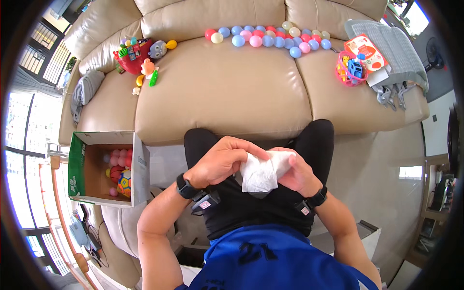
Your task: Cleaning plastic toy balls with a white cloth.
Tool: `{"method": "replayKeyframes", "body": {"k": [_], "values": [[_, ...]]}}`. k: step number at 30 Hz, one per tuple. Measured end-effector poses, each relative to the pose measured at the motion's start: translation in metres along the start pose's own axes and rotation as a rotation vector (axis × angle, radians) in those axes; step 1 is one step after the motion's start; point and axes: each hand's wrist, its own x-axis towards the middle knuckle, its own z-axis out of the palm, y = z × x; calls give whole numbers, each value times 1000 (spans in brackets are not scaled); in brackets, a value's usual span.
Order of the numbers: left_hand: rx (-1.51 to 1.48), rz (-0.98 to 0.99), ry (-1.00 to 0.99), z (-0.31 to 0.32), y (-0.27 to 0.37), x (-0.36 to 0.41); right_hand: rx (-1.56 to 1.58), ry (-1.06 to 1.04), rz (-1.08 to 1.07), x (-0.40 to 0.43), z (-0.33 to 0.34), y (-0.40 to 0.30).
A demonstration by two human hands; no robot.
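A white tissue or thin cloth is held between both hands above my lap, and something dark shows just below its lower edge. My left hand pinches its left upper part with thumb and fingers. On the other side, my right hand grips the right end, its thumb lying on the white material. Whether the material is wrapped around an object cannot be told. Both wrists wear black straps with small devices.
A beige leather sofa stands ahead, bearing small balls, a red toy container, a pink basket of toys and a grey blanket. At left, an open cardboard box holds balls, near a wooden frame.
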Motion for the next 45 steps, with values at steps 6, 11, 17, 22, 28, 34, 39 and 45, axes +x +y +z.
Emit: {"method": "replayKeyframes", "body": {"k": [6,11,17,22,28,34,39,45], "values": [[649,-115,-74,-13,30,41,-526,41,168,12,-4,-32],[761,-237,-223,-30,62,70,-358,106,137,31,4,-57],[826,-31,-352,-55,84,117,-660,201,239,46,-17,-43],[1114,383,476,-142,129,198,-230,369,128,29,-8,-21],[1552,501,579,-239,138,279,-445,433,77,9,-5,-20],[1556,567,563,-247,141,301,-732,382,-67,2,-6,-38],[778,391,560,-193,151,233,-886,642,-77,-3,-9,-44],[22,30,165,-89,96,81,-733,717,-537,12,0,-64]]}}
